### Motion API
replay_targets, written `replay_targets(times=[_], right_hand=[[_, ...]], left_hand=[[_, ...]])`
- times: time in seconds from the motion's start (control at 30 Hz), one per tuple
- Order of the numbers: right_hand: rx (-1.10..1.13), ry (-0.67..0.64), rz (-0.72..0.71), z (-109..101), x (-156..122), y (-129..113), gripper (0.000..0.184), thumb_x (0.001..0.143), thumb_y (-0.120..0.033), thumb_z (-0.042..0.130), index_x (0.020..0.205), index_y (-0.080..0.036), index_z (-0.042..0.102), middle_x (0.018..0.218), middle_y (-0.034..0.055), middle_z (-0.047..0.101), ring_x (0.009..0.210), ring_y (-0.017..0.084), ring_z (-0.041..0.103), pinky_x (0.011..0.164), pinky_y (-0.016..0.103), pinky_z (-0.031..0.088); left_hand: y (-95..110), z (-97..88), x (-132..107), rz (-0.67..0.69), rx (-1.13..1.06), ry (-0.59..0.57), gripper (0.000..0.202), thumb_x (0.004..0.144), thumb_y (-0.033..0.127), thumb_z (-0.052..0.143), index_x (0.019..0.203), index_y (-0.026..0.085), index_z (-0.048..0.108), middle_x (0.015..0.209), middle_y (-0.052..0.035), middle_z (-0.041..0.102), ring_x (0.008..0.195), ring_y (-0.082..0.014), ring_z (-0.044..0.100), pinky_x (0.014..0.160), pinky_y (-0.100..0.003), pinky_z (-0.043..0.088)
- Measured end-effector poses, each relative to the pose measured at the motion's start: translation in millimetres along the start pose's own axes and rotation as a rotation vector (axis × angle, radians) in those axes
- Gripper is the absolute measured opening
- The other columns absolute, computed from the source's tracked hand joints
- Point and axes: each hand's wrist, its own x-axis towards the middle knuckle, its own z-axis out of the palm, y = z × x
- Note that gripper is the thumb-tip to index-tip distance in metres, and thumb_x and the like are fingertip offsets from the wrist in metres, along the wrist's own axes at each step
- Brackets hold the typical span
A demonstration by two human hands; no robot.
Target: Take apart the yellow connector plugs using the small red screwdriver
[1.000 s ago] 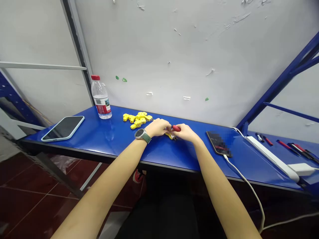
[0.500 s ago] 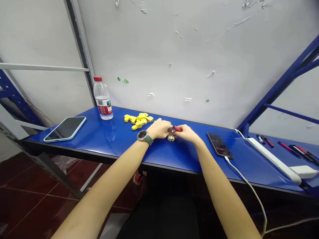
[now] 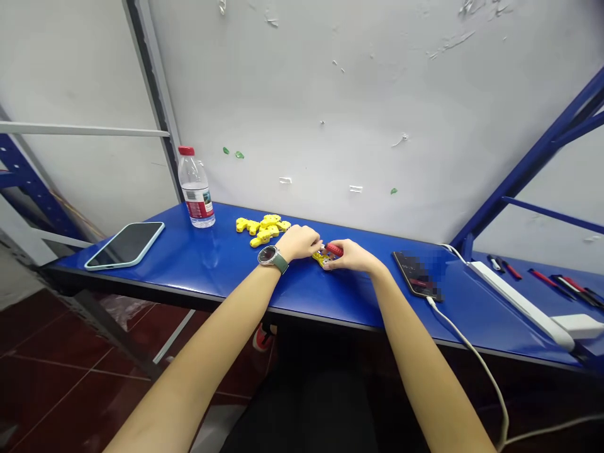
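My left hand [image 3: 302,243], with a watch [image 3: 268,255] on its wrist, is closed, its fingertips by a small yellow figure [image 3: 321,257] low over the table. What those fingers pinch is mostly hidden. My right hand [image 3: 355,257] grips a short red handle with a ribbed surface [image 3: 335,249], pointing left toward the left fingertips. The right thumb touches the yellow figure's near side. Just left of my left hand lies a loose group of similar yellow figures [image 3: 265,234].
A water bottle with a red cap [image 3: 198,195] stands at the back left, a tablet-like phone [image 3: 125,245] lying before it. To the right are a charging phone [image 3: 415,274], its white cable [image 3: 465,343], a white power strip [image 3: 519,305] and several pens [image 3: 570,284] on the blue table [image 3: 202,267].
The yellow figure has turned; its prongs no longer face me. My right hand has lowered its thumb onto it, and more of the red handle shows.
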Motion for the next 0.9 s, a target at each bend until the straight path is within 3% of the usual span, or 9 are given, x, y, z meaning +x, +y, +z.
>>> replay_targets(times=[0.1, 0.23, 0.33, 0.47, 0.6, 0.8, 0.9], right_hand=[[0.022, -0.065, 0.012, -3.0, -3.3, -2.2, 0.038, 0.063, -0.043, 0.082, 0.089, -0.019, 0.069, 0.079, -0.0013, 0.065, 0.076, 0.017, 0.056, 0.068, 0.027, 0.041], [0.044, -0.081, -0.023, -4.2, -4.5, -3.4, 0.039, 0.065, -0.044, 0.08, 0.093, -0.019, 0.068, 0.082, -0.001, 0.065, 0.076, 0.017, 0.055, 0.068, 0.027, 0.041], [0.064, 0.072, -0.011, -1.2, -0.4, -2.9, 0.04, 0.072, -0.053, 0.075, 0.091, -0.018, 0.07, 0.077, -0.0002, 0.063, 0.074, 0.017, 0.054, 0.067, 0.027, 0.04], [-0.001, 0.267, 0.029, 5.9, 8.5, -1.1, 0.043, 0.075, -0.059, 0.069, 0.075, -0.016, 0.069, 0.061, -0.002, 0.048, 0.066, 0.015, 0.046, 0.061, 0.027, 0.033], [-0.067, 0.365, 0.017, 12.6, 14.1, 1.4, 0.035, 0.077, -0.05, 0.065, 0.068, -0.016, 0.067, 0.057, -0.0021, 0.042, 0.06, 0.012, 0.04, 0.058, 0.027, 0.028], [-0.125, 0.41, 0.036, 17.2, 13.5, -0.8, 0.021, 0.074, -0.035, 0.062, 0.062, -0.018, 0.061, 0.056, 0.0037, 0.055, 0.058, 0.014, 0.04, 0.056, 0.03, 0.026], [-0.13, 0.409, 0.085, 17.6, 13.5, -3.7, 0.017, 0.072, -0.033, 0.062, 0.061, -0.02, 0.061, 0.055, 0.0028, 0.055, 0.058, 0.015, 0.042, 0.056, 0.03, 0.026]], left_hand=[[-7.2, -1.4, -1.7, -0.087, -0.011, 0.019, 0.039, 0.1, 0.037, 0.047, 0.08, 0.018, 0.074, 0.086, -0.0119, 0.075, 0.082, -0.0257, 0.07, 0.07, -0.033, 0.044], [-9.4, 1.5, -0.7, -0.084, -0.047, 0.017, 0.034, 0.101, 0.038, 0.048, 0.089, 0.018, 0.074, 0.098, -0.0113, 0.075, 0.091, -0.0245, 0.069, 0.073, -0.031, 0.046], [-5.9, 4.4, 2.7, -0.071, -0.136, 0.057, 0.031, 0.101, 0.037, 0.05, 0.096, 0.019, 0.074, 0.101, -0.0098, 0.075, 0.095, -0.0232, 0.069, 0.077, -0.03, 0.048], [-1.5, 7.8, 8.1, -0.092, -0.335, 0.121, 0.028, 0.099, 0.038, 0.054, 0.095, 0.02, 0.076, 0.095, -0.006, 0.077, 0.089, -0.0209, 0.069, 0.075, -0.028, 0.048], [0.8, 9.4, 10.8, -0.114, -0.478, 0.141, 0.031, 0.098, 0.038, 0.054, 0.09, 0.019, 0.077, 0.084, -0.0041, 0.078, 0.078, -0.0184, 0.069, 0.071, -0.027, 0.048], [7.1, 6.3, 8.0, -0.122, -0.353, 0.133, 0.024, 0.094, 0.033, 0.056, 0.085, 0.021, 0.075, 0.089, -0.0061, 0.077, 0.086, -0.0218, 0.069, 0.072, -0.028, 0.048], [9.5, 6.1, 7.4, -0.102, -0.34, 0.109, 0.022, 0.093, 0.031, 0.055, 0.084, 0.022, 0.072, 0.09, -0.0058, 0.076, 0.087, -0.0219, 0.069, 0.072, -0.029, 0.048]])
